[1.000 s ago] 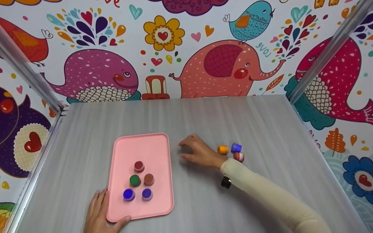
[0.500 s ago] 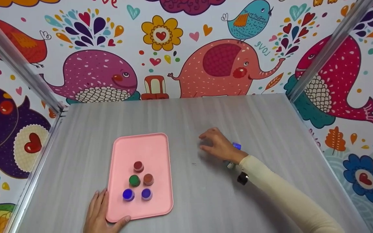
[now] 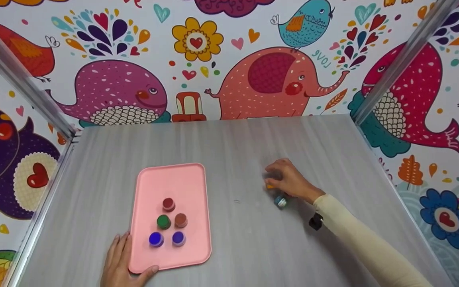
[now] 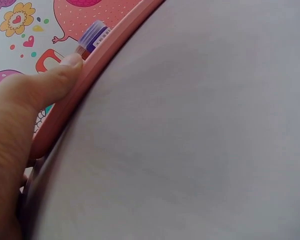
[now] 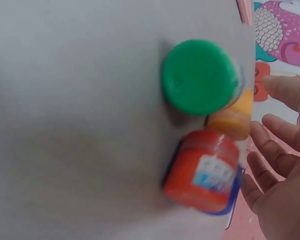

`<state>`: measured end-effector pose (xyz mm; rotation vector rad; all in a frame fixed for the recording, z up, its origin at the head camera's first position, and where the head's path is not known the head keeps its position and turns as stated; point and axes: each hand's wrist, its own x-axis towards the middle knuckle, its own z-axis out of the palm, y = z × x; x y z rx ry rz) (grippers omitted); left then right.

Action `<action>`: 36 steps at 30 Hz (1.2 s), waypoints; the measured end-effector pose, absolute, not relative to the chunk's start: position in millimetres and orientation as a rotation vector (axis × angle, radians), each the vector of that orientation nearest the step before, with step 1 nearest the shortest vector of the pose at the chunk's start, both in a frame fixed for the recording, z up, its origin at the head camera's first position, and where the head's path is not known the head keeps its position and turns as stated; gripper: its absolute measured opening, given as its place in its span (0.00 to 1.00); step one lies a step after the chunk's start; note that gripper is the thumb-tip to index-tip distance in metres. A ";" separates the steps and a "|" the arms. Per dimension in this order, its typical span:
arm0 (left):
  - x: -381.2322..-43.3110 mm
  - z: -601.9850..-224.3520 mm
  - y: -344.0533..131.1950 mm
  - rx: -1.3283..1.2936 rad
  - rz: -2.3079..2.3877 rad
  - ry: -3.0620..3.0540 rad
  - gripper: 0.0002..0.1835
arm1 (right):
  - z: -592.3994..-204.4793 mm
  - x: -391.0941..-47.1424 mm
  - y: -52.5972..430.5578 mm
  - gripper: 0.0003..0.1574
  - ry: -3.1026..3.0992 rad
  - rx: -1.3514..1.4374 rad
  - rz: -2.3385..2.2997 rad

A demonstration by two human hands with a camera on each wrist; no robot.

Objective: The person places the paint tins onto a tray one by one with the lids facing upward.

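Note:
My left hand grips the near left corner of a pink tray, its thumb over the rim. On the tray stand several small paint jars: a dark red jar, a green jar, a brown jar and two blue ones. To the right, my right hand hovers with loosely bent fingers over more jars. In the right wrist view these are a green-lidded jar, an orange jar, a red jar lying on its side, and a partly hidden blue jar.
The grey table ends at a patterned wall at the back and both sides. Metal rails run up the corners. In the left wrist view a blue paint jar shows above the tray rim.
My right hand has moved right, away from the tray's side, to the loose jars, partly covering them. The left hand and the jars on the tray have stayed put.

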<state>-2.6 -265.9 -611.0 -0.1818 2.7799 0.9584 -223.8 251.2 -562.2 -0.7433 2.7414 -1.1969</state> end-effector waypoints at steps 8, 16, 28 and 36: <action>-3.3 -610.7 -265.4 -0.219 0.949 2.724 0.79 | -572.6 -223.1 265.3 0.20 2.702 -0.735 -1.235; 1.1 -612.9 -264.2 -0.125 1.028 2.875 0.74 | -577.7 -220.3 276.9 0.22 2.665 -0.688 -1.209; 0.1 -609.2 -264.8 -0.145 0.987 2.837 0.76 | -586.6 -220.0 282.6 0.21 2.654 -0.627 -1.223; -1.8 -607.4 -264.9 -0.168 0.960 2.786 0.77 | -581.5 -215.6 275.8 0.19 2.636 -0.567 -1.261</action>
